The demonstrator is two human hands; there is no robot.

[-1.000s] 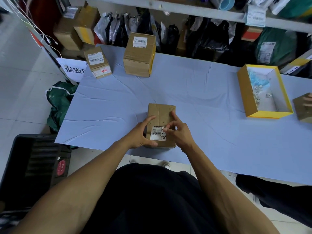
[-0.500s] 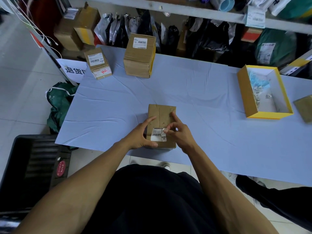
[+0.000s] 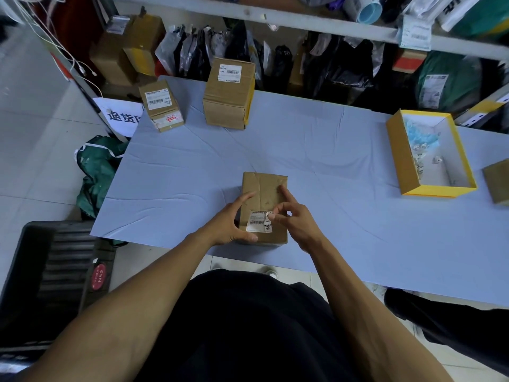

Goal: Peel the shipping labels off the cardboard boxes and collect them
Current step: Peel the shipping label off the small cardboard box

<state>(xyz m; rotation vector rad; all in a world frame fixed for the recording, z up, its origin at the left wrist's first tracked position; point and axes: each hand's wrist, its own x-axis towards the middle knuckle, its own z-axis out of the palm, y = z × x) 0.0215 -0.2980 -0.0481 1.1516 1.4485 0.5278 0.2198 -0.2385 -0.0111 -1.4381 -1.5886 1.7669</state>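
A small brown cardboard box (image 3: 263, 188) lies flat near the table's front edge. A white shipping label (image 3: 258, 223) sticks to its near end, its upper right corner curled up. My right hand (image 3: 296, 220) pinches that lifted corner between thumb and forefinger. My left hand (image 3: 231, 223) grips the box's left side and near edge, thumb under the label. Two more labelled boxes stand at the back left: a small one (image 3: 161, 105) and a taller one (image 3: 230, 93).
A yellow open box (image 3: 407, 175) holding peeled labels sits at the right, with another brown box (image 3: 497, 184) at the right edge. The blue table cloth (image 3: 316, 150) is bare in the middle. A black crate (image 3: 52, 266) stands on the floor left. Parcels fill the shelf behind.
The label's upper right corner has been lifted a little further by my right hand. A person's hand that rested on the brown box at the right edge has gone.
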